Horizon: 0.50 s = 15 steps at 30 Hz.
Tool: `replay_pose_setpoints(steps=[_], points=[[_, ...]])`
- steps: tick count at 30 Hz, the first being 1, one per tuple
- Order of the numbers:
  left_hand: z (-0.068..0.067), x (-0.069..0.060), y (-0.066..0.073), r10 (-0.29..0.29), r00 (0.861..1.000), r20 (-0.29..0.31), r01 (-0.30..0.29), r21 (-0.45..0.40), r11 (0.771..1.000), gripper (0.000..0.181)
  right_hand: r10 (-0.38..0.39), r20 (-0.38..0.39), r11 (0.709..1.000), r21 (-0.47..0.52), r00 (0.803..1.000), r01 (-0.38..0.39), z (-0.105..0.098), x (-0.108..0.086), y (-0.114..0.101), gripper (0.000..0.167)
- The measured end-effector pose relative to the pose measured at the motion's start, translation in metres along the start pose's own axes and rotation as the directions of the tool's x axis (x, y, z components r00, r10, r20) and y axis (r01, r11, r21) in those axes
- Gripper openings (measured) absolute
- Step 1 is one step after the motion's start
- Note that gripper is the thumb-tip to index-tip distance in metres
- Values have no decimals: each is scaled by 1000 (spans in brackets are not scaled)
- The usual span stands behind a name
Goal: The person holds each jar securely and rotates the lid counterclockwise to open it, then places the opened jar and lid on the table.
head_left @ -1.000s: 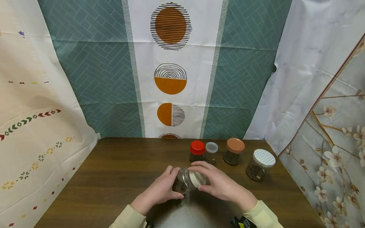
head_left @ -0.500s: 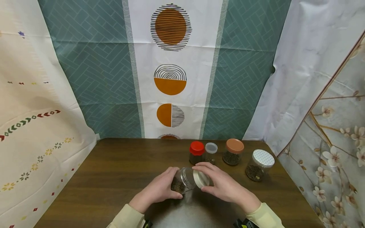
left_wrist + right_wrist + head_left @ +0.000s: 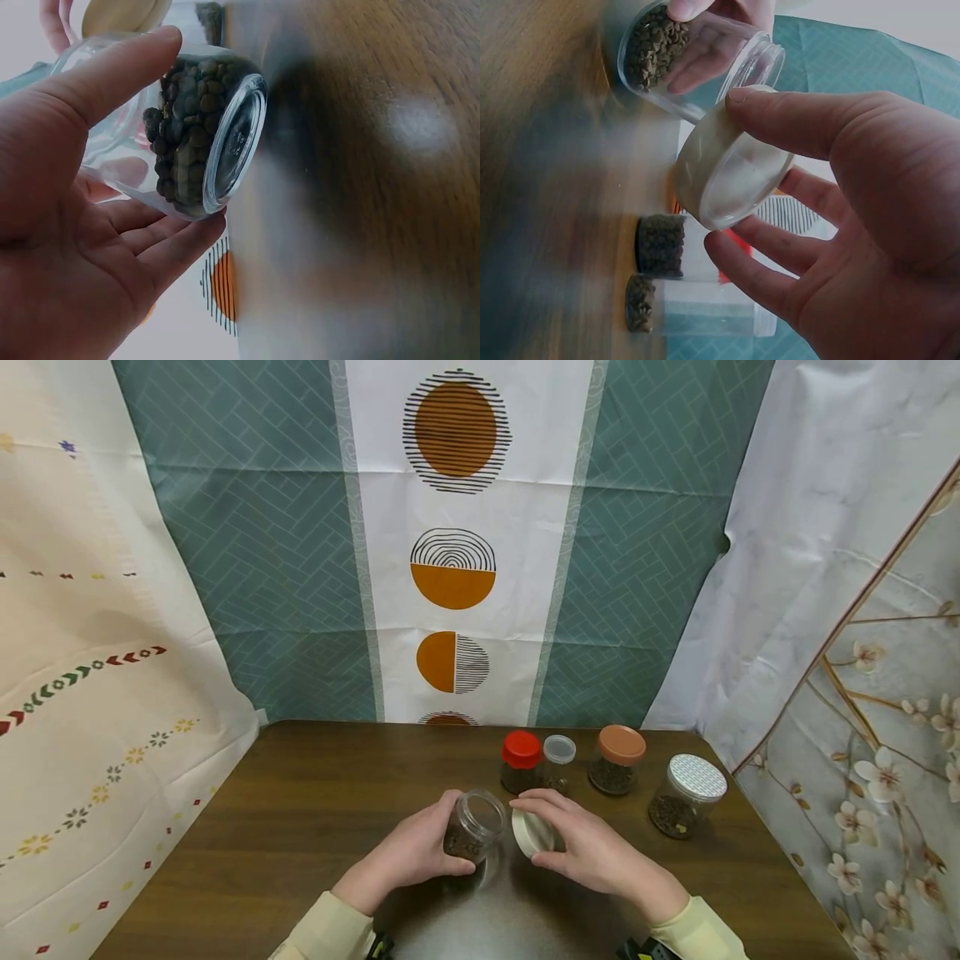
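Observation:
My left hand (image 3: 412, 850) grips a clear jar (image 3: 468, 837), thumb on one side and fingers round the other. Small dark brown pellets (image 3: 193, 127) lie in its bottom part. The jar leans, its uncovered mouth facing up and to the right. Close by on the right, my right hand (image 3: 585, 852) holds a round cream lid (image 3: 529, 833) by its edge. A small gap separates lid and jar in the head view. From the right wrist, the thumb and fingers show curved round the lid's rim (image 3: 705, 161).
Behind the hands stand a red-lidded jar (image 3: 521, 750) and a small jar with a translucent lid (image 3: 558, 749). Farther right are an orange-lidded jar (image 3: 621, 745) and a jar with a white patterned lid (image 3: 696, 777). All stand on the brown wooden table (image 3: 337, 777).
The cream lid has come off the jar's mouth and moved slightly right with the right hand. The left hand has tipped the jar closer to upright, its mouth now turned upward.

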<state>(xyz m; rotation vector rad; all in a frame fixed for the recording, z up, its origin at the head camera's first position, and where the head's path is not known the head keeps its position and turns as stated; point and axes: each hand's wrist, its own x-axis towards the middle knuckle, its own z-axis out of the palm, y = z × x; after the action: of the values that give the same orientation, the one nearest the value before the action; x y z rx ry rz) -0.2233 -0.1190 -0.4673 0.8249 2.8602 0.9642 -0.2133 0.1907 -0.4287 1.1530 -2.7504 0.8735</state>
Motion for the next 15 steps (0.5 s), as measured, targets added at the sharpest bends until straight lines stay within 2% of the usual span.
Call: replay_pose_setpoints(steps=[8, 15], points=[[-4, -2, -1, -15, 1000, -27, 14, -38, 999, 91, 8, -7, 1000, 7, 1000, -8, 1, 0, 1, 72], [-7, -4, -5, -26, 999, -47, 23, -65, 998, 101, 8, -3, 1000, 1, 1000, -8, 4, -1, 1, 71]])
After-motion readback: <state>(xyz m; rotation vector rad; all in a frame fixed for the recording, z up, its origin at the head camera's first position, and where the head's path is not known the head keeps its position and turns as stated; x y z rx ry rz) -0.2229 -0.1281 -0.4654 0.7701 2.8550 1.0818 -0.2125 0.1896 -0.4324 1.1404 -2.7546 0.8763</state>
